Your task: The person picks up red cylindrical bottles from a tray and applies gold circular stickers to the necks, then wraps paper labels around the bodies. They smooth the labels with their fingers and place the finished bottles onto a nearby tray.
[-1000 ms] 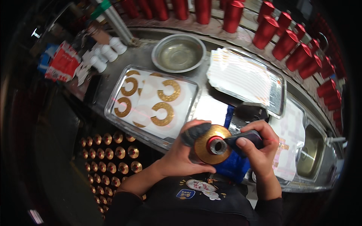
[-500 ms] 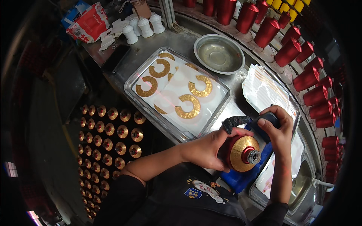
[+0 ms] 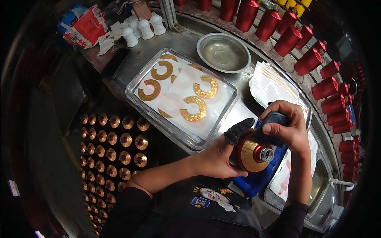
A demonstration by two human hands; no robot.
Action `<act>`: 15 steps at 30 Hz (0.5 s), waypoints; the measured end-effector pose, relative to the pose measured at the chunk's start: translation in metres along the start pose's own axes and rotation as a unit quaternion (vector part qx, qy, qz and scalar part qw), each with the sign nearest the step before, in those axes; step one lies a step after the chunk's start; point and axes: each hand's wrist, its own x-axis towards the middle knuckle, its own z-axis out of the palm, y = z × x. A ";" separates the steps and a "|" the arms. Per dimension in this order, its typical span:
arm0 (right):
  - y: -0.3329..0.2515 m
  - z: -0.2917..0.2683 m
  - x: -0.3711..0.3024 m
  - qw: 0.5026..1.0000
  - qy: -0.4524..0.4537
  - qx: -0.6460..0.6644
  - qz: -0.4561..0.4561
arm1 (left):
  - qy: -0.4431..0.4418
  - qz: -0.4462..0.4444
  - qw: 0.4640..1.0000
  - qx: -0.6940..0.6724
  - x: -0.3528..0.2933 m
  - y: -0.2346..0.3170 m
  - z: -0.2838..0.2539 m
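My left hand (image 3: 212,159) is closed around a red bottle (image 3: 251,158) with a gold shoulder, its open threaded neck tilted toward me. A black finger cover (image 3: 238,131) sits on one digit of that hand. Between the thumb and fingers of my right hand (image 3: 293,133) is a dark, flat block (image 3: 273,127). Its lower edge lies against or just over the far side of the gold shoulder; exact contact cannot be made out. Left of the bottle, gold C-shaped cutouts (image 3: 194,109) lie on white sheets in a clear tray (image 3: 186,139).
A metal bowl of liquid (image 3: 224,55) stands behind the tray. Stacked white sheets (image 3: 274,85) lie on the right. Red bottles (image 3: 308,61) line a curved conveyor beyond. Rows of gold-shouldered bottles (image 3: 125,139) stand lower left. A blue cloth-like thing (image 3: 248,186) is under the hands.
My right hand has brought the dark block from beside the bottle over to its gold shoulder. The finger with the black cover now points more upward. The whole view has shifted slightly.
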 end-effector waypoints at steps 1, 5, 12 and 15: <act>0.002 -0.001 -0.007 0.999 -0.023 0.022 -0.011 | 0.006 0.009 1.000 -0.010 -0.002 0.000 0.002; 0.019 0.003 -0.036 0.987 0.148 -0.035 -0.044 | 0.022 0.060 0.998 0.003 0.002 -0.004 0.004; 0.036 0.044 -0.122 0.921 0.276 -0.166 -0.220 | 0.060 0.122 0.990 -0.044 0.002 -0.012 0.012; 0.038 0.075 -0.143 0.892 0.272 -0.226 -0.280 | 0.074 0.076 0.992 -0.061 -0.004 -0.016 0.021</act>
